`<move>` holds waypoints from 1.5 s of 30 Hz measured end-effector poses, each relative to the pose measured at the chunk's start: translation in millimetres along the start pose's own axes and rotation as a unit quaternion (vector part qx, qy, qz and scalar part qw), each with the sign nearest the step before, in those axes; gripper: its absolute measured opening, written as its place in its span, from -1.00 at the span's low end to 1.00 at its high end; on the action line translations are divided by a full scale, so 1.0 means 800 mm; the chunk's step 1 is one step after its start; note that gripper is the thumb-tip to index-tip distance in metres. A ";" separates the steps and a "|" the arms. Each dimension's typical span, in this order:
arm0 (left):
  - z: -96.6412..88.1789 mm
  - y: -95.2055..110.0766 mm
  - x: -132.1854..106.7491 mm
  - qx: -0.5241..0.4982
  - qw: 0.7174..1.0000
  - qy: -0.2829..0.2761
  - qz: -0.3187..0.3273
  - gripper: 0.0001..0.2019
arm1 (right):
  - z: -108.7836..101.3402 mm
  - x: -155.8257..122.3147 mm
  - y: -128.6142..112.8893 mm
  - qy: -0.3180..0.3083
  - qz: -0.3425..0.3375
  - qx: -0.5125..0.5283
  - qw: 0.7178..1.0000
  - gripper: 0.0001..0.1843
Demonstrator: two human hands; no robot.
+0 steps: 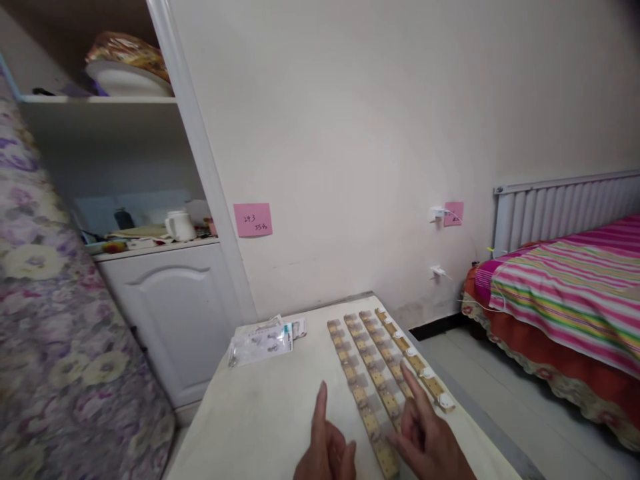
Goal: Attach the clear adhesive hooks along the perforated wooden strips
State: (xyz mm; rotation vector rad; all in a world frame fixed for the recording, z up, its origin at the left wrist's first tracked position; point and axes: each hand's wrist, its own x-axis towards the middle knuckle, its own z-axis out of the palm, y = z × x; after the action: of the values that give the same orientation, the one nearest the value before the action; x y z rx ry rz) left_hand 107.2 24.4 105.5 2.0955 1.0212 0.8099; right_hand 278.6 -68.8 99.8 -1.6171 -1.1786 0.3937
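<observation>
My left hand point(326, 441) hovers over the pale table point(245, 413) at its near side, index finger pointing forward and the others loosely curled. It holds nothing. My right hand point(431, 437) has the same pointing shape above the long yellowish strips, and it too is free of any object. Several strips lie side by side, running away from me. The leftmost strip point(369, 421) carries small clear square pieces and is nearest my left hand. White round pieces point(412, 352) sit along the rightmost strip point(404, 343). My right hand covers parts of the middle strips.
Flat clear packets point(263, 345) with small fittings lie at the table's far left. Behind stands a wall with pink notes point(253, 220) and plugs point(437, 213). A cabinet point(173, 320) and floral curtain point(55, 320) are left; a striped bed point(565, 287) is right.
</observation>
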 end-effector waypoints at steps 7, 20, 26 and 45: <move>-0.035 0.058 0.015 0.018 0.993 0.105 0.055 -0.29 | -0.025 0.027 -0.043 0.080 -0.058 -0.033 0.995 -0.12; -0.055 0.079 0.020 0.049 0.989 0.128 0.050 -0.25 | -0.042 0.034 -0.066 0.114 -0.085 -0.073 0.987 -0.14; -0.054 0.083 0.020 0.048 0.990 0.119 0.048 -0.25 | -0.045 0.033 -0.065 0.118 -0.089 -0.078 0.986 -0.16; -0.051 0.088 0.016 0.037 0.994 0.097 0.023 -0.23 | -0.045 0.032 -0.061 0.116 -0.076 -0.080 0.987 -0.16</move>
State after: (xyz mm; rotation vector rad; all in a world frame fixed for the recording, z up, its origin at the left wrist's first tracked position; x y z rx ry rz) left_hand 112.2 13.7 186.9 2.1411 1.1228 1.0288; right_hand 292.8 -68.6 164.1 -1.6471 -1.1678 0.0123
